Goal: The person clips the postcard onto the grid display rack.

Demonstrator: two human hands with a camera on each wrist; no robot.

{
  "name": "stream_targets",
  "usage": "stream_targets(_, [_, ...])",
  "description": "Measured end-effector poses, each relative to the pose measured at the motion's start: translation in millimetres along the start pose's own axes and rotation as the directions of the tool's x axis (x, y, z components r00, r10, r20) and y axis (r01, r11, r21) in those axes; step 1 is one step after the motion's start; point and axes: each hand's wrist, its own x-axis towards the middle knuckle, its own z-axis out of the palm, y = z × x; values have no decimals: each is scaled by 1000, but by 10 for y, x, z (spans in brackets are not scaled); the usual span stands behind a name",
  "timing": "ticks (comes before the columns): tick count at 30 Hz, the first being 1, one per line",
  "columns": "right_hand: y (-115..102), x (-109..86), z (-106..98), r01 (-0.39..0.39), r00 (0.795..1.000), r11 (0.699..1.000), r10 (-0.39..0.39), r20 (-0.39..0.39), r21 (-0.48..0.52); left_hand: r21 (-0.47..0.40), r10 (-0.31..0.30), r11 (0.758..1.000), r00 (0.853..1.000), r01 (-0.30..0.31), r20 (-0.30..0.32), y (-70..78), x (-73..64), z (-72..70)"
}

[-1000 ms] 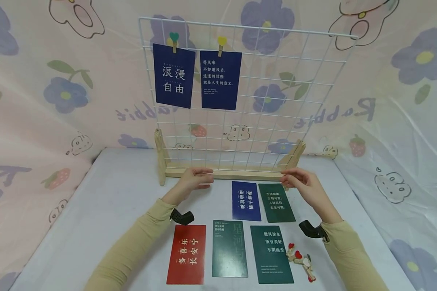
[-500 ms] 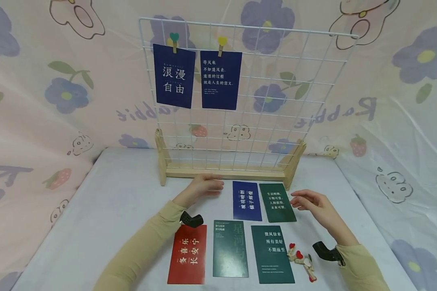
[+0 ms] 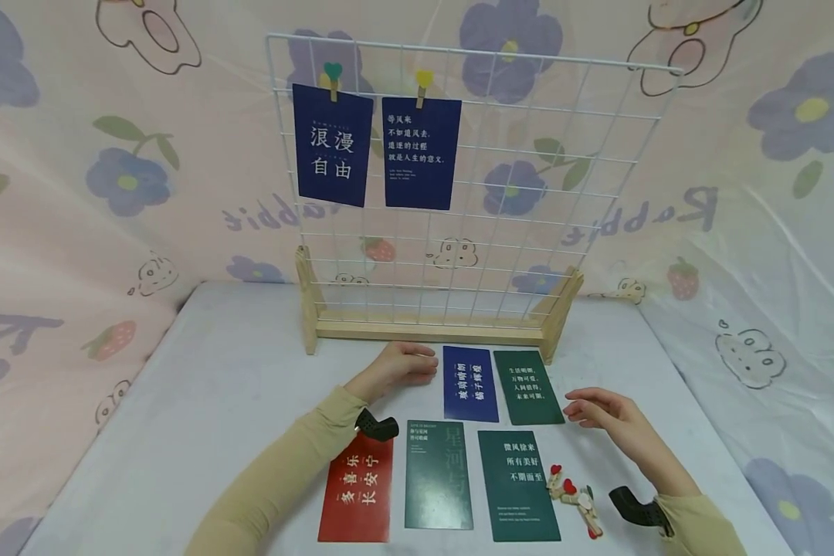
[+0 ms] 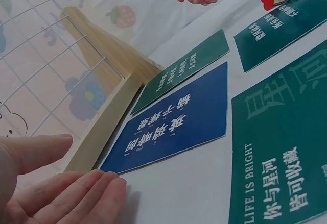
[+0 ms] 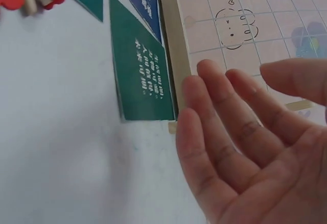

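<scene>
My left hand (image 3: pixel 398 369), holding nothing, has its fingertips just left of a blue card (image 3: pixel 469 384) on the table. To the right of a small green card (image 3: pixel 528 388), my right hand (image 3: pixel 611 417) hovers with relaxed fingers and an empty palm, which the right wrist view shows plainly. Nearer the front lie a red card (image 3: pixel 356 494), partly covered by the left wrist camera, a grey-green card (image 3: pixel 439 475) and a dark green card (image 3: pixel 519 486). Several small wooden clothespins with hearts (image 3: pixel 584 502) lie in a pile beside the dark green card.
Behind the cards stands a white wire grid (image 3: pixel 528 193) on a wooden base (image 3: pixel 431 332). Two navy cards hang near its top left, one under a green heart clothespin (image 3: pixel 333 77), the other under a yellow heart clothespin (image 3: pixel 423 85). A patterned cloth (image 3: pixel 757 255) surrounds the table.
My left hand has come down and rightward, from the wooden base toward the blue card. My right hand has drawn back toward the front right, away from the base. The cards stay put.
</scene>
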Motion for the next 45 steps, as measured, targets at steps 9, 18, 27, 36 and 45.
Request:
stream_targets(9, [62,-9,59,-11,999,999,10,38,36,0,-36,999,999,36,-27,47,51,88])
stream_targets(18, [66,8,86,-20,999,1000,20,46,14,10,-73,997,996,74,-40,39,98,135])
stream_targets(27, [85,0,102,-24,997,999,22,77,21,34,-77,996,995,79,-65,4,137,141])
stream_targets(36, [127,-19,119,-16,997,1000,14,76,26,72,-155,984,983,162,-98,65,219,159])
stream_targets(45, [150,-38,125,-50,997,998,48,67,38,118,-159,977,974,179,-164,107,262,195])
